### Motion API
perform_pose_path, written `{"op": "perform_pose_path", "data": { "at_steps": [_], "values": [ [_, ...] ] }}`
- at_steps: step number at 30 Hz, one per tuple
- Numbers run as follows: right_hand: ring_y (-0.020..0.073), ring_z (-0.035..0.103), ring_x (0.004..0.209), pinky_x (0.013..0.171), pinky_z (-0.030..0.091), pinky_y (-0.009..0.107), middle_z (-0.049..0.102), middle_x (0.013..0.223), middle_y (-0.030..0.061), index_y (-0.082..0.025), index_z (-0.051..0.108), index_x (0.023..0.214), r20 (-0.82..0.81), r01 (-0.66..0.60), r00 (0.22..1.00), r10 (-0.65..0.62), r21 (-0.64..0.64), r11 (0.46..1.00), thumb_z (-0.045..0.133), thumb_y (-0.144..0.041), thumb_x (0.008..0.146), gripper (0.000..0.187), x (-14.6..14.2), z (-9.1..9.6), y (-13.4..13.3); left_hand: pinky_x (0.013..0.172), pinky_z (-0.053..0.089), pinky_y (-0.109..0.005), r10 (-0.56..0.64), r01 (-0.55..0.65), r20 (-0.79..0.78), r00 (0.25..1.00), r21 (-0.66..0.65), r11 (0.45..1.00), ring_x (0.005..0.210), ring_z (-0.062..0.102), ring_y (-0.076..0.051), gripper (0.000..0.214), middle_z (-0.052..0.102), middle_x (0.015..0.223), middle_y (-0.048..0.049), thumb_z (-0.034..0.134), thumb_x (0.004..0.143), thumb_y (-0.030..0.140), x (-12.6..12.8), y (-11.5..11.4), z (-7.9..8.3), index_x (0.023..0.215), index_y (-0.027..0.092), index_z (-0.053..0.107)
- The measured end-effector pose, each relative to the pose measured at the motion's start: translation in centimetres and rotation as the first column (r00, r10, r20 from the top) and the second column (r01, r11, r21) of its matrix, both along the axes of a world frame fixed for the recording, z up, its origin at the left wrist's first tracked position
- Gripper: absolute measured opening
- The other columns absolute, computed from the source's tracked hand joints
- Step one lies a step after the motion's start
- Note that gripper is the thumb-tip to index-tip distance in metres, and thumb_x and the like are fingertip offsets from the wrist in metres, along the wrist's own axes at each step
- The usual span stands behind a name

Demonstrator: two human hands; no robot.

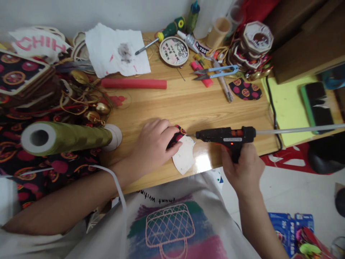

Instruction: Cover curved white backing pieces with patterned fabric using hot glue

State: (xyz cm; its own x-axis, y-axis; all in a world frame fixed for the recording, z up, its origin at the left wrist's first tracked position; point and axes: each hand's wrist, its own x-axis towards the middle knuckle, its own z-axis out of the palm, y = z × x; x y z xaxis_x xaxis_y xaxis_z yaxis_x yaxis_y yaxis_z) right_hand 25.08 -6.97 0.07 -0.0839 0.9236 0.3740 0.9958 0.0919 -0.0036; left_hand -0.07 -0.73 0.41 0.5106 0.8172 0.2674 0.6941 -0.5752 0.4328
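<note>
My left hand presses down on a white card piece with patterned black-and-red fabric folded over its top edge, fingers curled onto the fabric. My right hand is wrapped round the handle of a black hot glue gun. The gun's nozzle points left and almost touches the fabric edge. A clear glue stick juts out of the gun's back to the right. Both lie on the wooden table near its front edge.
A green fabric roll lies at the left beside patterned cloth. Further back are a red foam stick, tissue paper, screwdriver, round decorated disc, blue snips, glue tube, and a phone on a yellow pad.
</note>
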Motion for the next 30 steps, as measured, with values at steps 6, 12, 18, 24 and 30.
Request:
{"op": "perform_pose_path", "data": {
  "at_steps": [6, 12, 18, 24, 30],
  "values": [
    [0.0225, 0.065, 0.065, 0.047, 0.034, 0.026, 0.064, 0.079, 0.0065, -0.016, 0.052, 0.12, -0.013, 0.019, 1.0, -0.019, -0.022, 1.0, 0.055, -0.034, 0.088, 0.037, 0.0, -0.1, -0.1, 0.077, 0.048, -0.04, 0.002, -0.002, -0.006, 1.0, -0.032, 0.999, 0.086, 0.06, -0.025, 0.019, 0.065, 0.091, -0.0082, 0.063, 0.089, 0.031, 0.0, 0.0, 0.0, 0.099, 0.015, 0.066],
    [0.022, 0.062, 0.061, 0.045, 0.031, 0.026, 0.062, 0.075, 0.0049, -0.018, 0.054, 0.108, -0.017, 0.016, 1.0, -0.016, -0.02, 1.0, 0.054, -0.036, 0.087, 0.027, 0.0, 0.1, 0.3, 0.077, 0.048, -0.04, -0.004, 0.004, 0.0, 1.0, -0.022, 1.0, 0.086, 0.06, -0.025, 0.019, 0.065, 0.091, -0.0083, 0.065, 0.088, 0.029, 0.0, 0.0, 0.0, 0.099, 0.014, 0.066],
    [0.0212, 0.061, 0.059, 0.046, 0.03, 0.026, 0.061, 0.072, 0.0035, -0.019, 0.055, 0.106, -0.046, 0.024, 0.999, -0.026, -0.051, 0.998, 0.056, -0.033, 0.086, 0.025, 0.6, 0.4, -0.1, 0.076, 0.048, -0.039, -0.005, 0.005, 0.004, 1.0, -0.009, 1.0, 0.085, 0.06, -0.025, 0.019, 0.065, 0.09, -0.0086, 0.064, 0.089, 0.029, 0.0, 0.0, 0.0, 0.099, 0.014, 0.066],
    [0.0205, 0.06, 0.061, 0.047, 0.031, 0.026, 0.06, 0.074, 0.0039, -0.019, 0.053, 0.106, -0.079, 0.027, 0.996, -0.031, -0.051, 0.998, 0.055, -0.037, 0.086, 0.027, 0.1, 0.0, 0.5, 0.078, 0.048, -0.039, 0.0, 0.0, -0.003, 1.0, -0.02, 1.0, 0.086, 0.059, -0.024, 0.018, 0.065, 0.091, -0.0074, 0.062, 0.09, 0.03, 0.0, 0.0, 0.0, 0.099, 0.016, 0.065],
    [0.0191, 0.057, 0.058, 0.046, 0.03, 0.025, 0.056, 0.07, 0.0013, -0.021, 0.051, 0.095, -0.103, -0.007, 0.995, 0.001, -0.058, 0.998, 0.056, -0.035, 0.085, 0.018, 0.4, 0.3, 0.8, 0.076, 0.047, -0.039, -0.002, 0.002, -0.009, 1.0, -0.019, 1.0, 0.085, 0.059, -0.025, 0.018, 0.064, 0.09, -0.0081, 0.063, 0.089, 0.03, 0.0, 0.0, 0.0, 0.099, 0.015, 0.065]
  ]
}}
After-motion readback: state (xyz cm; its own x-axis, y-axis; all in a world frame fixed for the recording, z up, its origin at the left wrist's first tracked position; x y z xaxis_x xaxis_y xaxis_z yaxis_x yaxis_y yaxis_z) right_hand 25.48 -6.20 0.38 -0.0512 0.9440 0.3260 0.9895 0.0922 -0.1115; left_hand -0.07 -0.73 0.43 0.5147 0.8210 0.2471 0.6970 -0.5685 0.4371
